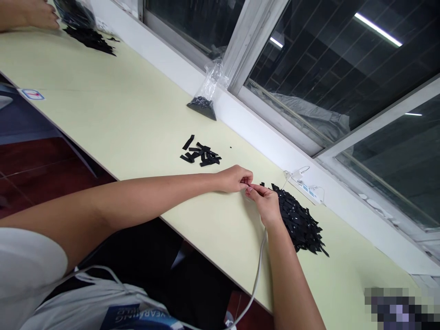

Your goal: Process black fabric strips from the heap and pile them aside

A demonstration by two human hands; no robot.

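Black strip [250, 187] pinched between left hand [235, 178] and right hand [266, 204] fingertips, beside black pile [300, 222]; likely dropped into it if pinch loosens.

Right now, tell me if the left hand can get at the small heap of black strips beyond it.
Probably yes. The left hand is beside the small heap of black strips, with only bare table between them. Its fingers are pinched together with the right hand, so it would have to let go first.
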